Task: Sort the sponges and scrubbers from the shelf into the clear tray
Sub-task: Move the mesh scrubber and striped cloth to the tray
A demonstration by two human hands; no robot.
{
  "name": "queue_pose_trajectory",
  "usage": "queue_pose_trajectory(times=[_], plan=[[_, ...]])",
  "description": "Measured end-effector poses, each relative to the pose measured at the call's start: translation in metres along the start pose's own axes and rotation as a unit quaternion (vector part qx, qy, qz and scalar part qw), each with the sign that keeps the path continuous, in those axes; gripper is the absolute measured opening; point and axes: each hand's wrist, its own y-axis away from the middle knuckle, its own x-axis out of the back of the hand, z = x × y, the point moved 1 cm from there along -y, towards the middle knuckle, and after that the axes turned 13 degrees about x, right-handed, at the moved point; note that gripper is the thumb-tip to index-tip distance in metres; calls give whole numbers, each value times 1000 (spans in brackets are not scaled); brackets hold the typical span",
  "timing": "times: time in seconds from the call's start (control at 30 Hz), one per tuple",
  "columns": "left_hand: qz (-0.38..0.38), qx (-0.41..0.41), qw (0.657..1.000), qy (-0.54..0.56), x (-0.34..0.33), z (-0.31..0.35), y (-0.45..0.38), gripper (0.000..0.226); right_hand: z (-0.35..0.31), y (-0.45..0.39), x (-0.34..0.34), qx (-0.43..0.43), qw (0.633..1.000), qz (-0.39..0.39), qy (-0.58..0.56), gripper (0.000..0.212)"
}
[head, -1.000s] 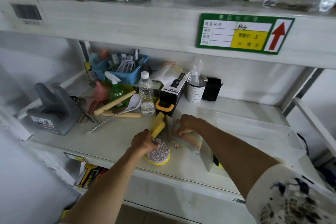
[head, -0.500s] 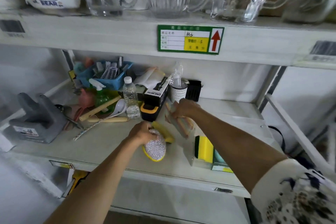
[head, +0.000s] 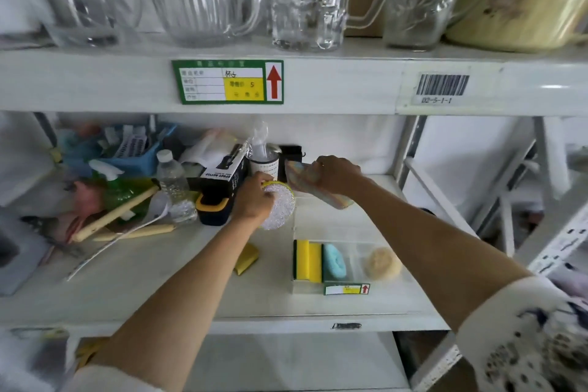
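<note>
Head view: the left hand (head: pixel 254 200) is closed around a round silver mesh scrubber with a yellow rim (head: pixel 280 210), held above the white shelf (head: pixel 178 289) just left of the clear plastic tray (head: pixel 381 288). The right hand (head: pixel 337 173) grips a pale striped cloth pad (head: pixel 305 180) over the tray's far end. In the tray sit a yellow-and-green sponge (head: pixel 307 261), a turquoise scrubber (head: pixel 334 261) and a beige scrubber (head: pixel 381 263). A yellow sponge (head: pixel 246 259) lies on the shelf under the left forearm.
</note>
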Motion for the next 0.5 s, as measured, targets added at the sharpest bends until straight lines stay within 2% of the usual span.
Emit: queue_pose_trajectory(times=[0.2, 0.5], plan=[[-26, -33, 999, 6, -39, 41, -5, 36, 54, 24, 11, -28, 998, -31, 38, 38], [-77, -59, 993, -71, -90, 60, -17, 48, 102, 34, -4, -73, 991, -103, 47, 38]])
